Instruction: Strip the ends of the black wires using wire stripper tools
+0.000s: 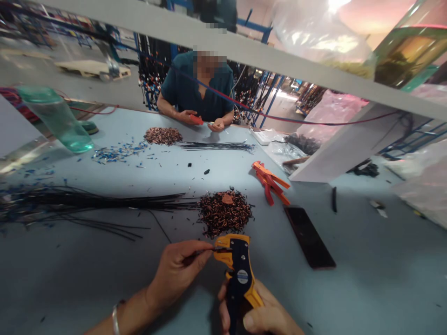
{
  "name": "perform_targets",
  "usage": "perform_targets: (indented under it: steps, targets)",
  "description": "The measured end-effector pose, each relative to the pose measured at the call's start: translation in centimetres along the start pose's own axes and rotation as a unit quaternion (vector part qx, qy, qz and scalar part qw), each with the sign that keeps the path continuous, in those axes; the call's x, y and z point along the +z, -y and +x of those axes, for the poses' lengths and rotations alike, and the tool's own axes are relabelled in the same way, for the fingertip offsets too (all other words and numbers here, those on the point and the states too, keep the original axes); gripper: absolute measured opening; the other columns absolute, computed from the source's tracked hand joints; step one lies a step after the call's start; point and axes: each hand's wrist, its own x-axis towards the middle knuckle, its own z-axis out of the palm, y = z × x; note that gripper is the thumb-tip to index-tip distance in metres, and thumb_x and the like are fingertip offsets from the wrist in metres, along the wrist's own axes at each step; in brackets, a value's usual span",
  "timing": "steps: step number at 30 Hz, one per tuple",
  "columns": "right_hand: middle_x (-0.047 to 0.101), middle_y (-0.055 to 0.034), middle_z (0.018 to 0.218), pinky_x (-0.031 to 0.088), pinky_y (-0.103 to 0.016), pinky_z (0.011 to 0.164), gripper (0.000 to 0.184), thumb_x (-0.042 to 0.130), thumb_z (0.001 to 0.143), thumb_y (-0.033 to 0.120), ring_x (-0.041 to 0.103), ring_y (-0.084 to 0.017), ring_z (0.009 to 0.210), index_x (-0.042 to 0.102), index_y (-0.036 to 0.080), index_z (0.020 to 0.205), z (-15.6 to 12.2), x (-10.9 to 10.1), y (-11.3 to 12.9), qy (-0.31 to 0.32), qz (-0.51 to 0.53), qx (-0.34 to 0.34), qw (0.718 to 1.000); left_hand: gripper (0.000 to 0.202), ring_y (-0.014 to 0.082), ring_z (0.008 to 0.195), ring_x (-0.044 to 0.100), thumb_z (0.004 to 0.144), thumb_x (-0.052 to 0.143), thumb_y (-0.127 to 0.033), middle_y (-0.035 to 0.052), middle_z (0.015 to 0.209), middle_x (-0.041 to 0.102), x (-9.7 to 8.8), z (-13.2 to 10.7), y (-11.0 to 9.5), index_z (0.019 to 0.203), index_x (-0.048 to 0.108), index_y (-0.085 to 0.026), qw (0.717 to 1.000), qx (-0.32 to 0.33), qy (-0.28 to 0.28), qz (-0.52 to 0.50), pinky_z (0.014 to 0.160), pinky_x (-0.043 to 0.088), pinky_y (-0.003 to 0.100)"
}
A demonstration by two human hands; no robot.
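Observation:
My right hand (258, 314) is wrapped round the handles of a yellow and black wire stripper (239, 270), its head pointing away from me. My left hand (178, 270) pinches a thin black wire (200, 252) and holds its end in the stripper's jaws. Just beyond the tool lies a heap of stripped copper and black wire bits (225, 211). A bundle of long black wires (94, 202) stretches across the table to the left of the heap.
An orange stripper (270, 181) and a dark phone (309, 237) lie to the right on the blue table (366, 260). Across it a person sits working, with a second heap (163, 135), black wires (216, 146) and blue bits (118, 151). A green bottle (57, 118) stands at left.

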Motion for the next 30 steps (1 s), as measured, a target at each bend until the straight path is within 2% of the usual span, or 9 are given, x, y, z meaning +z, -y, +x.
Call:
perform_targets:
  steps: [8,13,20,30]
  targets:
    - [0.069,-0.0081,0.083,0.046,-0.033,0.071,0.044,0.075,0.066,0.022,0.066,-0.019,0.071,0.058,0.01,0.105,-0.1,0.2,-0.3,-0.008,0.006,-0.014,1.0,0.015,0.0128,0.048,0.068,0.081,0.065,-0.017,0.0015,0.062,0.078,0.0,0.0,0.3,0.08,0.079,-0.018,0.999,0.041,0.009,0.019,0.047,0.051,0.015]
    - [0.068,-0.007,0.083,0.045,-0.034,0.072,0.044,0.078,0.069,0.026,0.065,-0.018,0.072,0.055,0.012,0.104,-0.3,0.0,-0.6,-0.016,-0.005,-0.01,1.0,0.015,0.0108,0.043,0.064,0.082,0.064,-0.015,0.0016,0.058,0.076,-0.1,-0.1,0.1,0.079,0.079,-0.015,0.997,0.067,0.003,0.033,0.044,0.048,0.014]
    - [0.067,-0.0059,0.077,0.046,-0.03,0.063,0.042,0.078,0.069,0.029,0.063,-0.017,0.066,0.054,0.013,0.099,-0.3,-0.3,-1.3,-0.028,-0.01,-0.026,0.999,0.017,0.0106,0.041,0.061,0.083,0.063,-0.017,0.0014,0.054,0.073,-0.1,-0.1,0.0,0.08,0.079,-0.015,0.997,0.062,0.019,0.042,0.043,0.046,0.014]
    - [0.065,-0.0026,0.072,0.045,-0.027,0.059,0.043,0.079,0.07,0.036,0.061,-0.013,0.06,0.054,0.014,0.097,0.0,-0.4,-1.5,-0.033,-0.022,-0.025,0.999,0.019,0.0104,0.04,0.058,0.084,0.062,-0.02,0.0011,0.052,0.071,0.0,-0.1,0.0,0.078,0.079,-0.015,0.997,0.048,0.019,0.055,0.041,0.044,0.015]
